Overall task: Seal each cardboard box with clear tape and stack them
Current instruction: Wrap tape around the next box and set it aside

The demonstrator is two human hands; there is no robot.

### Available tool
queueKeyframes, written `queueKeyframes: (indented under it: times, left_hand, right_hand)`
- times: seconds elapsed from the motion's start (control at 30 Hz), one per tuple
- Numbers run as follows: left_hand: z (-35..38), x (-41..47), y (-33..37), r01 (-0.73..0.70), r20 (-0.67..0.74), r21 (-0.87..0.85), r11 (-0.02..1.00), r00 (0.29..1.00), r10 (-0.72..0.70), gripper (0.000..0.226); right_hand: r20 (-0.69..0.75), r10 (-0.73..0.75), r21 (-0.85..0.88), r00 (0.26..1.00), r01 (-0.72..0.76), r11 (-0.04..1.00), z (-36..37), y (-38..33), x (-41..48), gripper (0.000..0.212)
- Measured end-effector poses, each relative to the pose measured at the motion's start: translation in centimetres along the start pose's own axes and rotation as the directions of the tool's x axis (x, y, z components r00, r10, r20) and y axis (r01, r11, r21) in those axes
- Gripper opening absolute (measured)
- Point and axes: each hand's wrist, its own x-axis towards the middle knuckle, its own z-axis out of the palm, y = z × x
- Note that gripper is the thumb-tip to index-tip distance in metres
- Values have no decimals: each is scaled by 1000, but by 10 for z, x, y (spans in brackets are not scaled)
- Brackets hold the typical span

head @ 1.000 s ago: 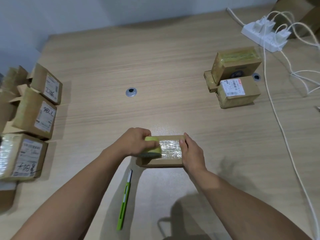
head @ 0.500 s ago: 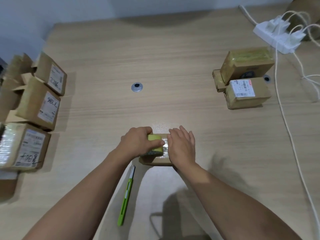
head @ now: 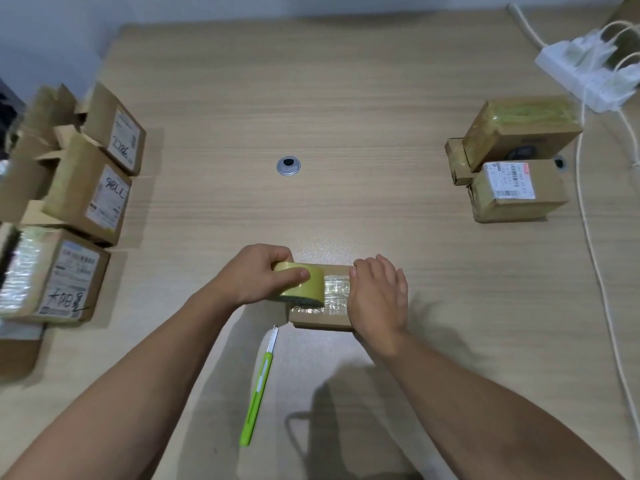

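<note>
Left hand [head: 256, 275]: curled round the tape roll [head: 301, 284], thumb across its near face, parked at the left end of the box [head: 322, 320].
Right hand [head: 377, 296]: flat, palm down, fingers straight and close together, pressing on the right half of the box top.
Just changed: a slide to the right by the pressing hand. Half a second back, jammed right up against the roll and hiding almost the whole lid. A second back, out at the right end with just the thumb on top. Other hand and roll pretty much unmoved.
Now on show: shiny strip of tape [head: 337, 289] between roll and palm.
Meaning for the task: reads like a back-and-forth rubdown to stick the strip flat. Not cut yet by the look of it, still joined to the roll, so sealing on this one nearly done, stacking not started.
Box: small, flat, brown cardboard, lying on the table [head: 311, 98] near its front middle, long side left to right.
Tape look: clear, crinkly, glinting, laid lengthwise along the top. Possibly folded over the left edge, too hidden by the roll to call.
Cutter [head: 258, 386]: green, just beside the box's near left corner, pale tip aimed at it, untouched.
Finished pile [head: 519, 133]: taped boxes stacked far right, well apart from the hands.
Waiting pile [head: 90, 192]: more boxes along the left edge, a few with flaps up.
</note>
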Motion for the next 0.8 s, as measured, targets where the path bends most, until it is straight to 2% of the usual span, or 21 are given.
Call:
queueKeyframes:
  times: [0.07, 0.17, 0.27, 0.33, 0.5, 0.7, 0.8]
  left_hand:
    - [-4, 2, 2, -21, -24, 169, 985, 999, 26, 40]
    - [-8, 3, 6, 0, -46, 314, 950, 999, 15, 43]
    - [-11, 4, 7, 22, -47, 562, 827, 999, 6, 47]
    - [-10, 4, 2, 60, -45, 654, 754, 998, -41, 49]
    - [1, 13, -9, 205, -73, 710, 674, 973, -219, 47]
    - [9, 19, -23, 252, -87, 631, 734, 963, -255, 50]
    - [11, 22, -19, 274, -92, 579, 768, 958, -273, 47]
  right_hand:
    - [-2, 9, -11, 1000, -9, 1000, 0, 1, 0, 37]
    - [-46, 6, -31, 999, -7, 999, 0, 1, 0, 20]
    - [-88, -4, -47, 996, 0, 999, 3, 2, 1, 20]
    - [-111, -23, -64, 994, 16, 998, 3, 3, 0, 25]
    - [-138, -49, -59, 989, 41, 997, 2, 3, 1, 33]
    - [-166, -61, -14, 984, 60, 998, 4, 6, 3, 33]
    - [-114, -26, 38, 993, 30, 999, 3, 7, 5, 28]
